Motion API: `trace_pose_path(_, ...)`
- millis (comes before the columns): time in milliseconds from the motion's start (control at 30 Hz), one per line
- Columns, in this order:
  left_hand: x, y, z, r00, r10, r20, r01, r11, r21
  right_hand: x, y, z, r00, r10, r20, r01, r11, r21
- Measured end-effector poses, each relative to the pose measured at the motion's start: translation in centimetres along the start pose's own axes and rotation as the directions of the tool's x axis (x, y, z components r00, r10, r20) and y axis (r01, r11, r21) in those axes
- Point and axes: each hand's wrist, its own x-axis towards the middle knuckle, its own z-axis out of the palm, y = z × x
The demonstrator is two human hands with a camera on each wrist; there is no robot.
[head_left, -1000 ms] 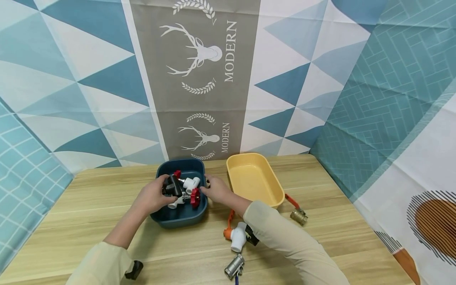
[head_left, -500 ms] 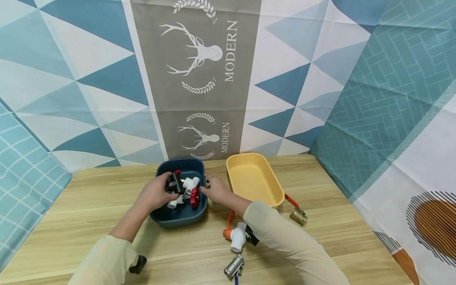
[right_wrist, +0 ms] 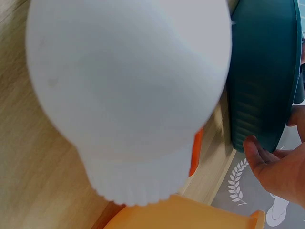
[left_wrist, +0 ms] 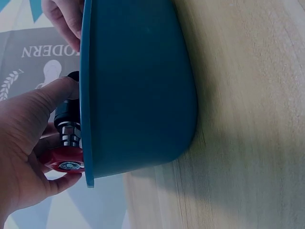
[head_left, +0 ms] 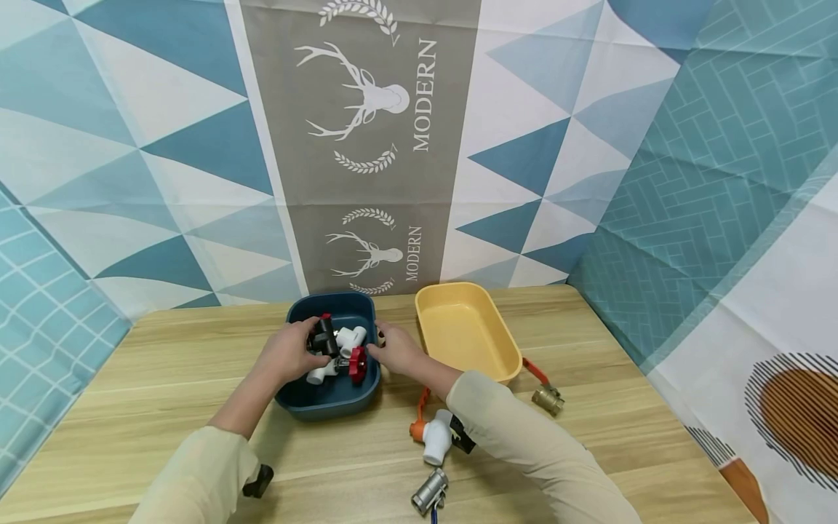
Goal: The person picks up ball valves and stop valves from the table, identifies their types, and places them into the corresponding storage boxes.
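My left hand (head_left: 288,354) holds a black valve (head_left: 324,338) with a red handwheel (left_wrist: 66,158), inside the rim of the dark blue bin (head_left: 327,413). In the left wrist view, the thumb lies along the valve's black body and the fingers reach round by the handwheel. My right hand (head_left: 398,351) pinches the bin's right rim, with fingertips (right_wrist: 252,143) against the outer wall. Inside the bin lie white valves (head_left: 351,340) with red handwheels (head_left: 357,364). The bin's side hides the lower part of the held valve in the left wrist view.
A yellow bin (head_left: 461,327) stands to the right of the blue one. On the wooden table (head_left: 340,473) lie a white valve with an orange handle (head_left: 436,437), a metal valve (head_left: 430,491) and a brass valve with a red lever (head_left: 548,399). Patterned cloth hangs behind.
My left hand has shifted slightly to the right, and the black valve has turned so its body stands more upright. The right hand keeps its hold on the rim.
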Motion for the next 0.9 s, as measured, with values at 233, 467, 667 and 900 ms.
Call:
trace_pose_path(233,0.5,-0.1,0.2,1.000,0.000,0.012,0.000,1.000,0.024,0.4,0.3,0.3,1.000,0.000,-0.009,0.000,1.000,-0.006)
trace_pose_path(467,0.9,-0.2,0.5,1.000,-0.008,0.019,0.008,1.000,0.019,0.4,0.3,0.3,1.000,0.012,-0.003,-0.012,1.000,0.008)
trace_pose_path(667,1.1,-0.2,0.7,0.999,-0.028,0.032,0.028,1.000,-0.009,0.3,0.2,0.2,1.000,0.007,-0.011,-0.006,1.000,0.012)
trace_pose_path(900,1.2,-0.3,0.9,0.999,-0.032,0.038,0.034,0.998,-0.053,0.2,0.2,0.2,1.000,0.002,-0.013,-0.001,1.000,0.006)
